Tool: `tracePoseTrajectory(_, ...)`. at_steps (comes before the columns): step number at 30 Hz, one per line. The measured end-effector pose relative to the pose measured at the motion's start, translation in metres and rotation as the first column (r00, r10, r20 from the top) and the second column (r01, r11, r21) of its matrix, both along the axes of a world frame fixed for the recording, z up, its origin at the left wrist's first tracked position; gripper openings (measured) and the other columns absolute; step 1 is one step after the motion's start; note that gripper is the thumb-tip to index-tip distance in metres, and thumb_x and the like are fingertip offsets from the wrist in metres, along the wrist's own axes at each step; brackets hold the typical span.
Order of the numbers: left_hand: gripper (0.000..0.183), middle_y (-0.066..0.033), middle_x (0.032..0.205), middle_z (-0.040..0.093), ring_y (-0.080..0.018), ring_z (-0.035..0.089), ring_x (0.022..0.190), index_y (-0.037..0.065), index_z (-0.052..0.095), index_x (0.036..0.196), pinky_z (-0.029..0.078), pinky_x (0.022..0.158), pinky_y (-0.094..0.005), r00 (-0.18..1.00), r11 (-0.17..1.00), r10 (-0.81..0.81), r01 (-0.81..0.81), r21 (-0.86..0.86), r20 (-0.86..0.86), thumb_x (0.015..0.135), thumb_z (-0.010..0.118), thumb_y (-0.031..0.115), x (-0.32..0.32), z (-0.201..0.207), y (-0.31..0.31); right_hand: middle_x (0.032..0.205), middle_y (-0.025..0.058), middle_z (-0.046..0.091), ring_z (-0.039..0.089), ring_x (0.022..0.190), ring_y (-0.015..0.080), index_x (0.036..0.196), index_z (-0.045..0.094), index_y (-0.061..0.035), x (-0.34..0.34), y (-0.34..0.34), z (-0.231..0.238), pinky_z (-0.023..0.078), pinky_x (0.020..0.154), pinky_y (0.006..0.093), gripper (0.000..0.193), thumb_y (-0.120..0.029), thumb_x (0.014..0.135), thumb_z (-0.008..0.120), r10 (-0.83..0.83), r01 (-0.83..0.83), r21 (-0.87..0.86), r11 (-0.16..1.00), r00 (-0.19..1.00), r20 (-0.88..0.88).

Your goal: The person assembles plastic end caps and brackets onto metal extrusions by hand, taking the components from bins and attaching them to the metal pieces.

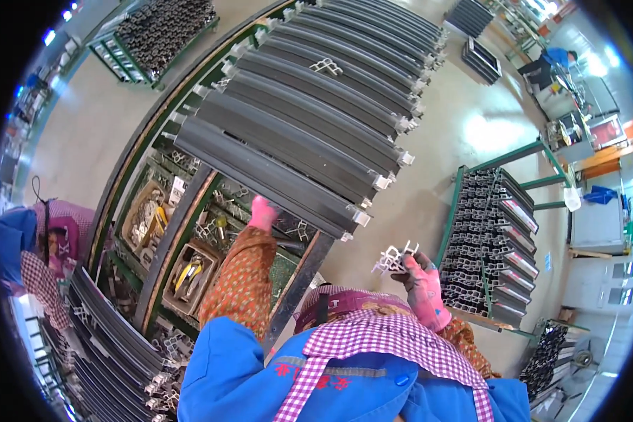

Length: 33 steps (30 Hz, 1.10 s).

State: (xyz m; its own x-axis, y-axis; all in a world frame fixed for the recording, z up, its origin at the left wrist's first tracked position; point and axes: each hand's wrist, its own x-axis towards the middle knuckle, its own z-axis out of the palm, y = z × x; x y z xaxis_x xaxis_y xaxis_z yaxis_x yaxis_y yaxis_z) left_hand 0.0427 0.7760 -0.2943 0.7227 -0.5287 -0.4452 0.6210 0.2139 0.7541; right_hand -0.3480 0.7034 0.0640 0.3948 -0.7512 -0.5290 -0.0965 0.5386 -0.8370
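Observation:
My right hand (425, 288), in a pink glove with dark fingers, is closed around a small cluster of silvery, branching metal profile pieces (395, 259), held out in front of my apron. My left hand (262, 214), also in a pink glove, reaches in at the near edge of the rack, beside the nearest dark long profile (260, 172); its fingers are too small and covered to make out. Many such dark profiles lie side by side on the rack, with silvery pieces at their ends. One loose silvery piece (325, 67) rests on top of them.
Below the rack's bars sit a cardboard box (190, 278) with yellow-handled tools and another box (148, 218) of parts. A green-framed cart (485, 246) of stacked profiles stands at right. Another person (39, 246) works at left; one more (552, 62) is far right.

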Motion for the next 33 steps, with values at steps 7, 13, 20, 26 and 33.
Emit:
tracePoseTrajectory(7,0.028,-0.0089,0.098,0.061,-0.0267,0.060,0.085,0.005,0.057,0.099,0.050,0.080,-0.0431,0.960,0.967,0.020,-0.089,-0.237,-0.280,0.075,0.057,0.018,-0.053,0.192,0.022,0.103,0.0080,0.060,0.060,0.090,0.0182,0.115,0.050,0.0011,-0.006,-0.036,-0.016,0.050,0.075,0.0312,0.036,-0.023,0.088,0.057,-0.089,0.096,-0.055,0.994,0.989,0.122)
tracePoseTrajectory(13,0.051,-0.0118,0.117,0.057,-0.0292,0.054,0.107,0.007,0.055,0.117,0.043,0.092,-0.0508,0.949,0.792,0.022,-0.209,-0.574,-0.314,0.068,0.060,0.019,-0.076,0.261,0.077,0.097,0.0062,0.060,0.059,0.087,0.0155,0.109,0.053,0.0017,0.015,-0.048,0.000,0.049,0.073,0.0295,0.033,-0.023,0.087,0.058,-0.005,0.003,0.011,1.000,0.993,0.120)
tracePoseTrajectory(20,0.071,-0.0180,0.126,0.047,-0.0401,0.048,0.112,0.009,0.042,0.130,0.041,0.092,-0.0562,0.886,0.631,-0.444,0.206,-0.748,-0.131,0.065,0.062,0.029,-0.144,0.338,-0.001,0.093,0.0037,0.061,0.058,0.075,0.0113,0.113,0.053,-0.0010,0.057,-0.076,-0.001,0.048,0.063,0.0256,0.034,-0.024,0.088,0.058,0.148,-0.092,-0.195,0.977,0.944,0.296)
tracePoseTrajectory(26,0.061,-0.0096,0.111,0.060,-0.0253,0.058,0.102,0.010,0.049,0.123,0.047,0.088,-0.0455,0.871,0.776,-0.392,0.139,-0.615,-0.297,0.078,0.062,0.049,-0.178,0.339,-0.061,0.088,-0.0014,0.058,0.051,0.074,0.0041,0.109,0.055,-0.0011,0.103,-0.113,0.021,0.041,0.063,0.0193,0.033,-0.017,0.083,0.066,0.293,-0.207,-0.238,0.949,0.856,0.425)
tracePoseTrajectory(33,0.066,-0.0050,0.118,0.054,-0.0159,0.055,0.102,0.010,0.037,0.135,0.050,0.083,-0.0310,0.935,0.907,-0.214,0.298,-0.299,0.284,0.076,0.062,-0.005,-0.182,0.348,-0.114,0.096,0.0049,0.060,0.056,0.083,0.0095,0.116,0.051,0.0015,0.111,-0.154,0.021,0.047,0.072,0.0236,0.038,-0.010,0.082,0.065,0.479,-0.393,-0.297,0.870,0.818,0.320)
